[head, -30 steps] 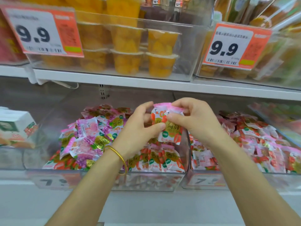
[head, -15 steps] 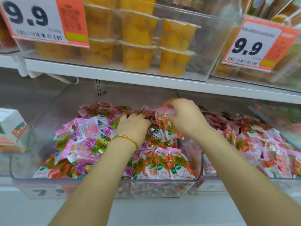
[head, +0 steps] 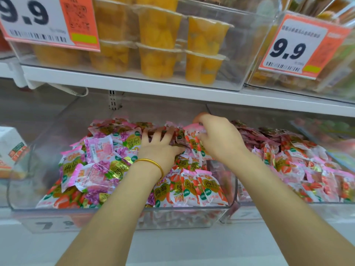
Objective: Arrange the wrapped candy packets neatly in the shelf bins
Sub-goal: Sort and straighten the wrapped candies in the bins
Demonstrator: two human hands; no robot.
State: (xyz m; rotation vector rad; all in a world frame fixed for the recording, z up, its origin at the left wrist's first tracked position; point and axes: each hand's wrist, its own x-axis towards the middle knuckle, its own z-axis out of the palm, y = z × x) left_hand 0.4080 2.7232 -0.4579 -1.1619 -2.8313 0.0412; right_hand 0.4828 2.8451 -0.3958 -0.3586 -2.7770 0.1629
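A clear plastic bin on the lower shelf holds several wrapped candy packets: purple-pink ones on the left, red-orange ones on the right. My left hand, with a gold bangle at the wrist, lies with fingers spread flat on the pile near the bin's back. My right hand pinches a red-and-pink candy packet upright at the back right of the bin. A second clear bin to the right is filled with red packets.
The white shelf board runs just above the bins and carries clear boxes of yellow fruit cups with two orange 9.9 price tags. A white carton sits at the far left.
The packet held up with both hands has gone down into the back of the bin. My left hand let go and now lies flat on the pile; the view moved closer.
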